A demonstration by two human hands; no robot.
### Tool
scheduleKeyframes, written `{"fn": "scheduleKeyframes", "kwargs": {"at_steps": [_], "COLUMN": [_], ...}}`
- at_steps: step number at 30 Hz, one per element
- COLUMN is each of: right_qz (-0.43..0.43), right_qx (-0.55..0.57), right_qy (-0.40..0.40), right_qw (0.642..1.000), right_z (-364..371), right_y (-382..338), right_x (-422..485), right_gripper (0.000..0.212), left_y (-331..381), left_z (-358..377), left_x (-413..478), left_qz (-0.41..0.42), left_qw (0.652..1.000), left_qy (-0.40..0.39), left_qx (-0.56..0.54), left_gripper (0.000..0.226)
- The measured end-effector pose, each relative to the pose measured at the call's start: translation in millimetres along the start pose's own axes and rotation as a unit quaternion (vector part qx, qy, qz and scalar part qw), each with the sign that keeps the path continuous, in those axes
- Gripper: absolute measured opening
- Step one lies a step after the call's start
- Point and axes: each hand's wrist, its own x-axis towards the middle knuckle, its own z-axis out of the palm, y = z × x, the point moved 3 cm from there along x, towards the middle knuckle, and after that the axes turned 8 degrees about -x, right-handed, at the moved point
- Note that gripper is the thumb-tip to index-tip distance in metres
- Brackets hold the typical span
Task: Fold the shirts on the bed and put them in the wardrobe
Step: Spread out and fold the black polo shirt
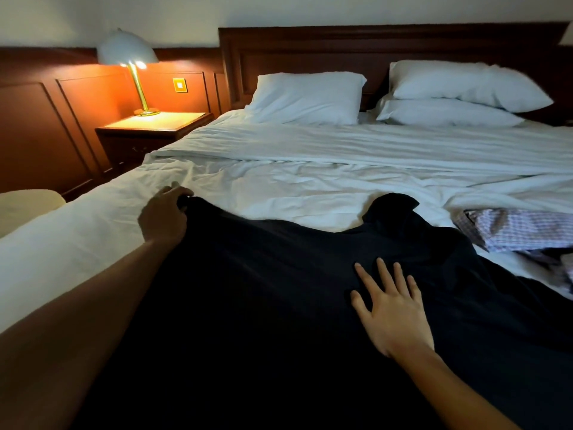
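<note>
White bed (pixel 279 187) is carrying a dark shirt (pixel 279 290) lying spread across its near half, a checked shirt (pixel 521 228) sitting crumpled beside it at right. The left hand (pixel 164 215) is gripping the dark shirt's far left corner, fingers curled round the cloth; the right hand (pixel 393 308) is pressing flat on it, fingers spread wide.

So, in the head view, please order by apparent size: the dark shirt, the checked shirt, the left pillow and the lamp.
Largest: dark shirt, though nearest the camera.
Next: left pillow and checked shirt look alike; the frame edge cuts the shirt off, so unranked.
Smallest: lamp.
</note>
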Motion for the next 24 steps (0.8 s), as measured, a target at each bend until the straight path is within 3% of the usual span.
{"fn": "scheduleKeyframes", "kwargs": {"at_steps": [3,6,9,13,16,18,20,21,23,24], "right_qz": [0.002,0.001,0.001,-0.011,-0.021,-0.03,-0.04,-0.044,-0.046,-0.047], "right_qx": [-0.007,-0.004,-0.008,0.001,0.017,0.029,0.037,0.04,0.058,0.071], "right_qy": [-0.008,-0.01,-0.012,-0.05,-0.081,-0.105,-0.12,-0.128,-0.146,-0.154], "right_qw": [1.0,1.0,1.0,0.999,0.996,0.994,0.991,0.99,0.986,0.984], "right_z": [-1,-2,-2,-3,-8,-13,-21,-24,-31,-35], "right_y": [1,-1,0,1,-3,-8,-15,-18,-23,-25], "right_x": [-1,-3,-2,-4,-15,-31,-51,-61,-83,-94], "right_gripper": [0.069,0.074,0.071,0.068,0.068,0.069,0.091,0.104,0.107,0.103], "left_y": [-21,-33,-32,-19,-5,-5,-16,-20,-34,-40], "left_z": [15,12,-4,-42,-69,-80,-87,-95,-112,-119], "left_x": [-5,-18,-26,-55,-95,-117,-126,-126,-127,-132], "left_qz": [-0.089,-0.151,-0.141,-0.231,-0.249,-0.241,-0.209,-0.197,-0.186,-0.192], "left_qw": [0.982,0.957,0.964,0.912,0.861,0.84,0.877,0.914,0.964,0.969], "left_qy": [-0.12,-0.198,-0.213,-0.334,-0.418,-0.46,-0.403,-0.318,-0.131,-0.093], "left_qx": [0.116,0.146,0.079,-0.056,-0.146,-0.157,-0.155,-0.156,-0.137,-0.126], "left_gripper": [0.042,0.076,0.087,0.123,0.096,0.093,0.079,0.062,0.034,0.03]}}
